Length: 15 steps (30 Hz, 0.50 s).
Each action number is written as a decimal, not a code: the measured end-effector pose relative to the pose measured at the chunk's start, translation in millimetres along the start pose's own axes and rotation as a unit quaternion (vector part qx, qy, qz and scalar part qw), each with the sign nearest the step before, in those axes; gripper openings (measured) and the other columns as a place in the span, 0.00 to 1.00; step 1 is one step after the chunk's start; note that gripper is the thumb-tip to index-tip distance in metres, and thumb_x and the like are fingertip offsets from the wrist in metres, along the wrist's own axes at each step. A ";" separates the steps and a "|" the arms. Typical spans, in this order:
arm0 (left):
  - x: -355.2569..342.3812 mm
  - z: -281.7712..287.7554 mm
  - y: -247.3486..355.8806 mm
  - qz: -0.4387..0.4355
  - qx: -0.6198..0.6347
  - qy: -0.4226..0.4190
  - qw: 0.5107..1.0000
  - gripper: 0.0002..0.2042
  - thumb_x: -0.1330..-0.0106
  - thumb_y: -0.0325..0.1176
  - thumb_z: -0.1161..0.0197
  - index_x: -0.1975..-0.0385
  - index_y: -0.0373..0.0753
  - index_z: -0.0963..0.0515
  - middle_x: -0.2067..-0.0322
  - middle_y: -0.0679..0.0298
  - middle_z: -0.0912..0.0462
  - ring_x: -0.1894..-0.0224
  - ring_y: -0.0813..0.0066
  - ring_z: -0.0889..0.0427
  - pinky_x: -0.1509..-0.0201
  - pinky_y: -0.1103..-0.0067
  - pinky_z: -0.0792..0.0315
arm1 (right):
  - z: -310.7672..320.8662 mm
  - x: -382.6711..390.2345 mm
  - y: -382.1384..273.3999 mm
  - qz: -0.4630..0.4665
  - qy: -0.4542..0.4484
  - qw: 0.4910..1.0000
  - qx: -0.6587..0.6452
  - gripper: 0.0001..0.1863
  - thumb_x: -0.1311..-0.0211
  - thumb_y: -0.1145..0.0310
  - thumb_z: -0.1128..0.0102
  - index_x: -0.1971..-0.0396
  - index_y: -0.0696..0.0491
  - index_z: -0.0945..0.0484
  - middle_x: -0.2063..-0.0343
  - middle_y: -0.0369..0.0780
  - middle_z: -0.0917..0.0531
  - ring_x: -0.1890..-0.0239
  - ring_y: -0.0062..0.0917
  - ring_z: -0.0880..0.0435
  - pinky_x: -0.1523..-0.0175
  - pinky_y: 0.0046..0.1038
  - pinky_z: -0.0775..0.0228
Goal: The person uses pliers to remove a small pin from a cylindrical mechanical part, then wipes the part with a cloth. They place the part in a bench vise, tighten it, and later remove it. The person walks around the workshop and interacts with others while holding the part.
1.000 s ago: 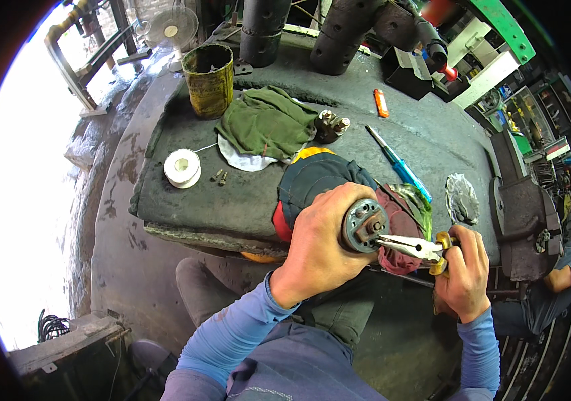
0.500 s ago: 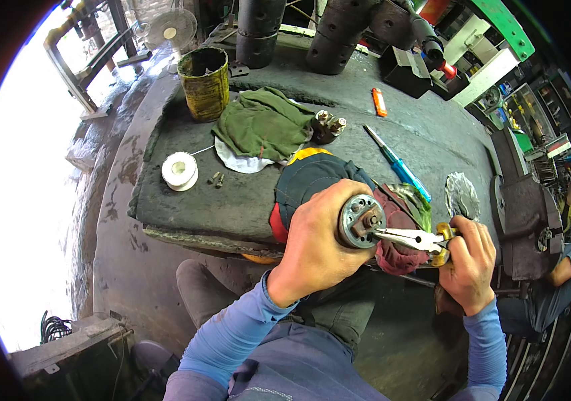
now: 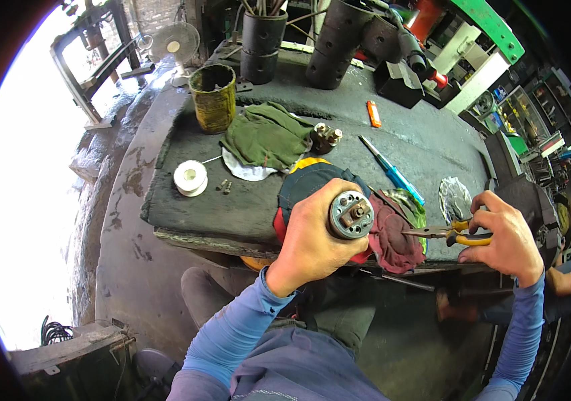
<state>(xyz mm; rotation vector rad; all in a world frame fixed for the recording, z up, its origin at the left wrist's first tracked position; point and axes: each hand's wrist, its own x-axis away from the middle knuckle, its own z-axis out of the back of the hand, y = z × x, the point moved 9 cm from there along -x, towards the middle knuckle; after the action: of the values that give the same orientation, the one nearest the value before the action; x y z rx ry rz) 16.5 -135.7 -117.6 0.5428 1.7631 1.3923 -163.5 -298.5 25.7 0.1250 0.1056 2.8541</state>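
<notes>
My left hand [image 3: 313,244] is wrapped round a cylindrical metal part [image 3: 352,215], whose round end face with holes and a raised central block points up at me. To its right, my right hand [image 3: 505,239] grips long-nose pliers [image 3: 456,232] by their yellow and black handles. The pliers' tips are apart from the metal part and lie over a dark red cloth [image 3: 396,234]. A dark cloth [image 3: 309,184] with yellow and red edges lies behind my left hand. Beyond the red cloth rests a blue-handled tool [image 3: 399,179] with a slim shaft.
On the bench are a white spool [image 3: 190,178], small metal pieces [image 3: 225,186], a yellow bucket [image 3: 213,110], a green cloth [image 3: 267,137], a small metal fitting [image 3: 326,138], an orange cutter [image 3: 374,114] and crumpled plastic [image 3: 454,199]. Dark cylinders [image 3: 262,50] stand behind. At right, another person's arm [image 3: 563,277] shows.
The pliers have come off the metal part and moved right with my right hand. My left hand still holds the part, its end face now fully visible.
</notes>
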 end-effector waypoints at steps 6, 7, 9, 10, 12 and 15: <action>-0.1 4.0 2.9 -0.002 -0.008 -0.017 1.000 0.22 0.48 0.24 0.22 0.52 0.36 0.22 0.62 0.67 0.18 0.59 0.83 0.22 0.49 0.80 0.24 | 4.9 -28.2 5.8 -0.015 0.130 0.947 -0.293 0.28 0.67 0.78 0.17 0.60 0.55 0.21 0.56 0.37 0.22 0.56 0.26 0.18 0.49 0.29 0.25; -0.5 4.0 3.5 -0.007 -0.011 -0.022 1.000 0.23 0.48 0.24 0.22 0.52 0.35 0.22 0.61 0.68 0.18 0.58 0.83 0.22 0.48 0.79 0.24 | -5.8 -31.6 8.2 -0.020 0.174 0.918 -0.355 0.32 0.61 0.80 0.21 0.51 0.56 0.24 0.54 0.36 0.23 0.53 0.22 0.20 0.46 0.26 0.26; -1.5 3.6 1.1 0.003 -0.007 -0.030 1.000 0.23 0.49 0.24 0.22 0.51 0.36 0.22 0.61 0.68 0.18 0.58 0.82 0.22 0.48 0.79 0.24 | -30.9 -30.1 18.1 -0.032 0.298 0.824 -0.480 0.34 0.50 0.78 0.32 0.39 0.56 0.29 0.52 0.38 0.24 0.48 0.27 0.20 0.43 0.28 0.25; -2.0 2.5 -1.4 0.015 -0.011 -0.036 0.999 0.23 0.49 0.24 0.22 0.51 0.36 0.22 0.61 0.68 0.19 0.58 0.82 0.22 0.47 0.79 0.24 | -42.6 -28.5 22.6 -0.014 0.369 0.761 -0.534 0.35 0.47 0.77 0.36 0.35 0.56 0.31 0.52 0.39 0.24 0.46 0.29 0.20 0.43 0.30 0.24; -2.8 2.3 -1.3 0.015 -0.002 -0.041 0.999 0.24 0.49 0.24 0.22 0.51 0.36 0.22 0.61 0.68 0.19 0.57 0.82 0.22 0.47 0.79 0.25 | -73.5 -27.8 39.9 -0.052 0.451 0.626 -0.634 0.37 0.46 0.78 0.43 0.31 0.56 0.35 0.52 0.44 0.21 0.52 0.33 0.16 0.50 0.34 0.18; -2.7 2.3 -2.0 0.031 0.005 -0.043 0.999 0.24 0.50 0.23 0.23 0.52 0.36 0.22 0.61 0.69 0.20 0.57 0.82 0.23 0.46 0.80 0.25 | -76.8 -31.8 52.6 -0.103 0.485 0.573 -0.652 0.28 0.39 0.77 0.43 0.37 0.58 0.31 0.55 0.49 0.16 0.61 0.36 0.12 0.54 0.34 0.14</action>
<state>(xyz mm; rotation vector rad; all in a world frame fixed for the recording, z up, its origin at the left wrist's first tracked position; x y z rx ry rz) 20.2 -136.9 -118.8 0.6579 1.6973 1.3818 -154.9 -362.4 -48.5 -1.5433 -1.5452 1.6748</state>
